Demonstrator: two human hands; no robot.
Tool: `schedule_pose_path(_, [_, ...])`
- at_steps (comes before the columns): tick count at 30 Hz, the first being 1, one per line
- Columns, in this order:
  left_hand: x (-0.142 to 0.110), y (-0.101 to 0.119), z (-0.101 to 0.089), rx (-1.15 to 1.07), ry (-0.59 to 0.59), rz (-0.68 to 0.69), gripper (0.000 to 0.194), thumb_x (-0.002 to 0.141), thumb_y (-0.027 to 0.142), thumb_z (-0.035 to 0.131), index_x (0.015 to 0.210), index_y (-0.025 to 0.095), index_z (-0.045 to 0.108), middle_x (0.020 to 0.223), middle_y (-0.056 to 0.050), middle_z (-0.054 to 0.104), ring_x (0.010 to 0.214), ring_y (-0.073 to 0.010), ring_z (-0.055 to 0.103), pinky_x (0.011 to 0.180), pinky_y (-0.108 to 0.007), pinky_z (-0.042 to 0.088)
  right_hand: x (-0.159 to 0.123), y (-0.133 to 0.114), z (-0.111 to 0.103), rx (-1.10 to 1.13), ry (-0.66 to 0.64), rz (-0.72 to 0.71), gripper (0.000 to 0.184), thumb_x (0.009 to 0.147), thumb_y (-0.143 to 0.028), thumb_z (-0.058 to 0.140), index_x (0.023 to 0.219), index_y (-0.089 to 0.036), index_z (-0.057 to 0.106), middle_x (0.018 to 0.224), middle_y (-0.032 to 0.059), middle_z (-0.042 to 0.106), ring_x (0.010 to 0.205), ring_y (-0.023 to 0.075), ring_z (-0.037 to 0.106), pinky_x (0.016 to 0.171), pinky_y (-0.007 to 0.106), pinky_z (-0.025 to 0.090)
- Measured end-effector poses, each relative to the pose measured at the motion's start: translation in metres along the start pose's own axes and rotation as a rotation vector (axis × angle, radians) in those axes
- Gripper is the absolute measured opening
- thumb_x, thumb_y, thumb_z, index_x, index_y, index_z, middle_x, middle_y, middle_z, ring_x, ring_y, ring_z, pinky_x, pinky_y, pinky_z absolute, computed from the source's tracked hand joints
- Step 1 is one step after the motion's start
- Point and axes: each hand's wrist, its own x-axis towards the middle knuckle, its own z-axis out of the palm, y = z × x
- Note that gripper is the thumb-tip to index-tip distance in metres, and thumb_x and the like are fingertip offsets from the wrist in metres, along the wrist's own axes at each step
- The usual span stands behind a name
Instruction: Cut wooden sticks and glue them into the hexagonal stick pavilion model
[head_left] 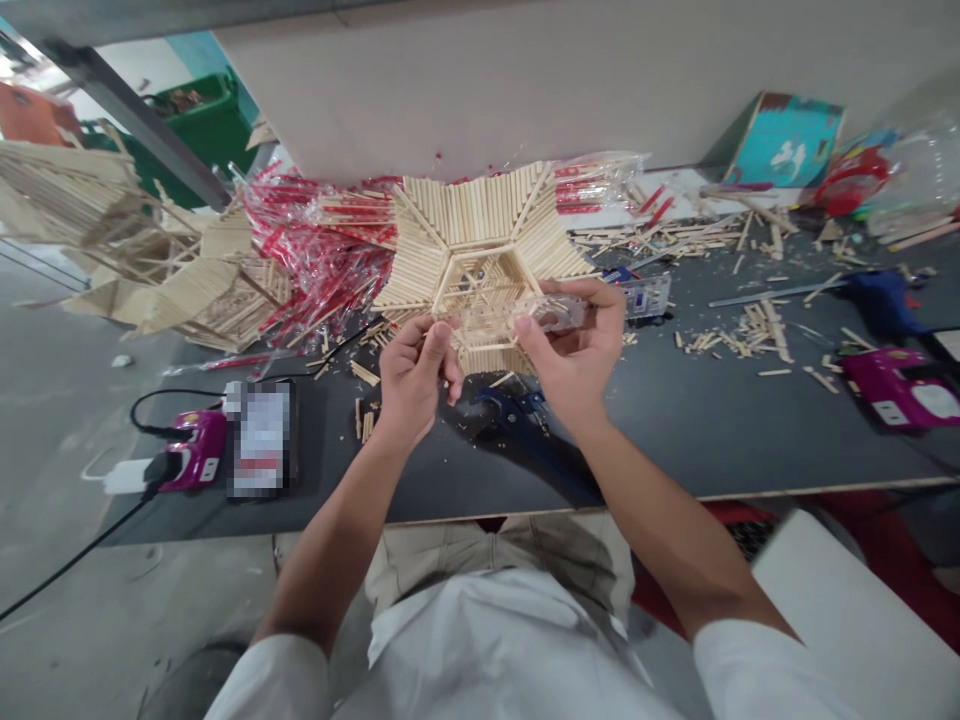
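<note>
A six-sided model built of pale wooden sticks [472,215] stands in front of me on the dark bench, with an open hexagonal frame at its middle. My left hand [412,385] is closed at the near left corner of that frame, thumb and fingers pinched on its edge. My right hand [574,365] holds a clear, curved plastic piece [561,313] between thumb and fingers at the frame's near right side. The exact kind of this piece is unclear. Just below the hands lies a dark blue hand tool [532,435], partly in shadow.
Red sticks in clear wrap [322,235] are heaped at the back left, beside another stick model [172,270]. Loose sticks [765,330] litter the right side. A phone [261,440] and purple power socket [196,450] lie left; another purple socket [900,388] sits right.
</note>
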Motion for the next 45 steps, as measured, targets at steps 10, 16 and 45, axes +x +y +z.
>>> schedule_pose_path(10, [-0.0004,0.0012,0.002,-0.028,-0.027,0.008,0.034,0.095,0.051,0.077,0.098,0.018,0.068,0.051,0.009,0.055,0.034,-0.0069,0.051,0.032,-0.016,0.037,0.0004,0.0047,0.0001,0.027,0.001,-0.044,0.047,0.082,-0.045,0.088,0.115,-0.032,0.058,0.115,0.0038,0.071,0.08,0.016,0.07,0.068,0.035,0.065])
schedule_pose_path(16, [0.0007,0.0,0.0005,-0.044,-0.033,-0.011,0.036,0.094,0.052,0.078,0.099,0.018,0.068,0.052,0.009,0.056,0.036,-0.0069,0.051,0.033,-0.017,0.038,0.0018,0.0041,0.0013,0.071,0.012,-0.074,0.044,0.08,-0.035,0.09,0.114,-0.031,0.062,0.113,0.0015,0.072,0.079,0.0136,0.069,0.065,0.03,0.062])
schedule_pose_path(45, [-0.0015,0.0026,-0.0011,-0.03,-0.062,-0.007,0.037,0.097,0.055,0.073,0.101,0.018,0.068,0.054,0.008,0.057,0.037,-0.0067,0.054,0.034,-0.016,0.039,0.0014,0.0059,-0.0005,-0.01,0.013,-0.079,0.047,0.078,-0.037,0.092,0.113,-0.03,0.06,0.112,0.0039,0.07,0.077,0.0148,0.068,0.061,0.032,0.063])
